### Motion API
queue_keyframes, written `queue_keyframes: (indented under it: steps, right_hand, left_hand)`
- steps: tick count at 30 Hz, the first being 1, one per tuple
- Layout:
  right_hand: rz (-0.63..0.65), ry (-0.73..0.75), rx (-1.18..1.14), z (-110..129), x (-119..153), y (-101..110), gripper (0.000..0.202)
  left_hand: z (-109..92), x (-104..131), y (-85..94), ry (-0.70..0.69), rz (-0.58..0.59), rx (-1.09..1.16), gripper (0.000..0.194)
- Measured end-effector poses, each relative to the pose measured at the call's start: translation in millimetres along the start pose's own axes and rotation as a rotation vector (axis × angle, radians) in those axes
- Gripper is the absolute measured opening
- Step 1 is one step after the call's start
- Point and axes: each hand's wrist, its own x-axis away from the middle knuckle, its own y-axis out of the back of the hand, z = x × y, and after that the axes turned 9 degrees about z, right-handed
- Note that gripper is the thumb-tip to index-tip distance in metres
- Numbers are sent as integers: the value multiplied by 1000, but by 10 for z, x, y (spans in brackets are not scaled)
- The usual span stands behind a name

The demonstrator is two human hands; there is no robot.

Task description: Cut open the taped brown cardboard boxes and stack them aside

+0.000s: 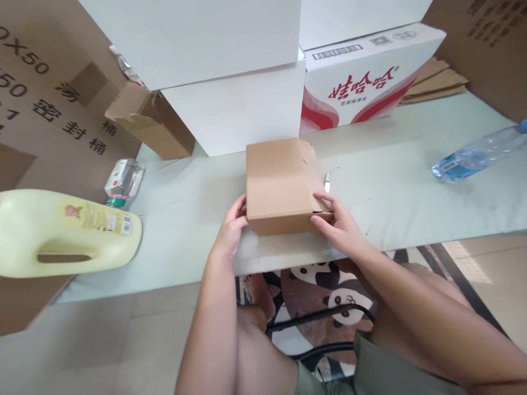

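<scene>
A small brown cardboard box [284, 178] rests on the pale-green-covered table, its lid down. My left hand [230, 230] is closed against the box's left side, with the fingertips partly hidden behind it. At the front right corner, my right hand [340, 225] grips the box, the index finger on top near a side flap and the thumb on the front face. A narrow gap shows at that corner. Just beyond the right hand, a small white and grey object [327, 182] sticks out beside the box; its kind I cannot tell.
Large white boxes [234, 109] and a red-and-white water carton [354, 88] stand behind. To the left are an open brown carton [152, 120], a clear bottle [123, 181] and a pale yellow jug [82, 233]. A water bottle [473, 156] lies right. Flattened cardboard [436, 82] sits back right.
</scene>
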Motion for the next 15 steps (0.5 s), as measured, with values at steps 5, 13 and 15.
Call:
queue_keyframes:
  steps: [5,13,15]
  right_hand:
    - [1,-2,-8,-13,0,1,48]
    - [10,-14,-28,-27,12,-2,49]
    - [9,-13,-14,-30,13,2,50]
  left_hand:
    - [6,3,8,-18,19,-7,66]
    - [22,11,14,-18,6,-4,64]
    - [23,9,16,-14,6,-9,65]
